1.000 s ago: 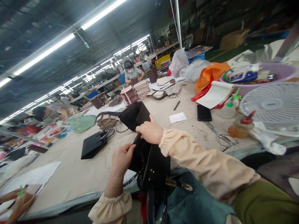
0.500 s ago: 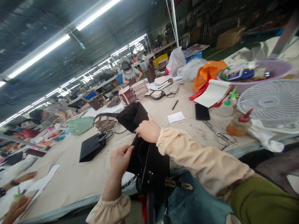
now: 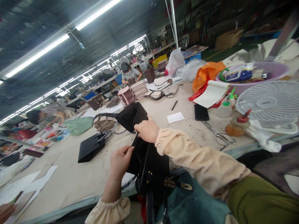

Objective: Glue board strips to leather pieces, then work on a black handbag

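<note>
A black leather handbag (image 3: 149, 165) hangs over the near edge of the work table (image 3: 77, 174), its flap (image 3: 132, 116) raised towards the far side. My left hand (image 3: 120, 161) is closed on the bag's left edge. Just above it, my right hand (image 3: 147, 130) pinches the bag's rim below the flap. Gold metal fittings (image 3: 177, 184) show on a strap at the bag's lower part. Cream sleeves cover both of my forearms.
A second black bag (image 3: 90, 149) lies flat to the left. Scissors (image 3: 218, 135), a black phone (image 3: 201, 112), a white card (image 3: 175, 117), bottles and a white fan (image 3: 268, 104) sit to the right. Stacks of leather pieces (image 3: 133, 91) and other workers are further back.
My hands and the bag have barely shifted. At the lower left a co-worker's hand and arm have drawn back, almost out of view.
</note>
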`<state>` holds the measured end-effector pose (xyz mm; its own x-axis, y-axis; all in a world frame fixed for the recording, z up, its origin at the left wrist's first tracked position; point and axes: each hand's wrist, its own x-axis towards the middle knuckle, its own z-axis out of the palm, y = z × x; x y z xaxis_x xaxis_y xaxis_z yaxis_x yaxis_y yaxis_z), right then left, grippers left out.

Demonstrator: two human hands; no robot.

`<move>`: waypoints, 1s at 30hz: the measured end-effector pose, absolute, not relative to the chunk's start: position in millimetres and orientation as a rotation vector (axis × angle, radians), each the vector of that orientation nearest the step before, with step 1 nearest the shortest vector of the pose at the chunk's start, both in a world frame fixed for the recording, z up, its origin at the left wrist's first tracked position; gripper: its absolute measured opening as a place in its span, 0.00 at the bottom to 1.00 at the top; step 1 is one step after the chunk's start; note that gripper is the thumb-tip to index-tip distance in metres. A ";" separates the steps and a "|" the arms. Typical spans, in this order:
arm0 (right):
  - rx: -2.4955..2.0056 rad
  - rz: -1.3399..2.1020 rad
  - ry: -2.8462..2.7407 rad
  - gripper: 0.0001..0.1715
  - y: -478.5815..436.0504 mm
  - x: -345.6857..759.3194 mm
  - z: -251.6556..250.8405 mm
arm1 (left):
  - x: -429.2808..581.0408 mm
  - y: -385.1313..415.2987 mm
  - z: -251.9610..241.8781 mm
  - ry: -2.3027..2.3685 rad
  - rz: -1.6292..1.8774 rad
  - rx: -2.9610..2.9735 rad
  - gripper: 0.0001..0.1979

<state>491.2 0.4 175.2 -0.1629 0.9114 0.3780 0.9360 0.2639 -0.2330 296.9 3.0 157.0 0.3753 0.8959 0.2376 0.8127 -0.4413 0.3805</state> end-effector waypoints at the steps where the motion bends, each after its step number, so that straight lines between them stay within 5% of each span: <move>1: -1.674 -0.072 -2.105 0.10 0.2 491.1 175.6 | 296.7 3.0 156.6 1.537 0.614 2.432 0.16; 16: -1.686 -0.098 -2.228 0.08 3.9 489.7 183.4 | 310.5 12.9 187.6 1.473 0.056 2.579 0.15; 30: -1.687 -0.235 -2.126 0.11 -4.0 505.2 178.1 | 336.6 25.0 179.4 1.658 0.195 2.704 0.14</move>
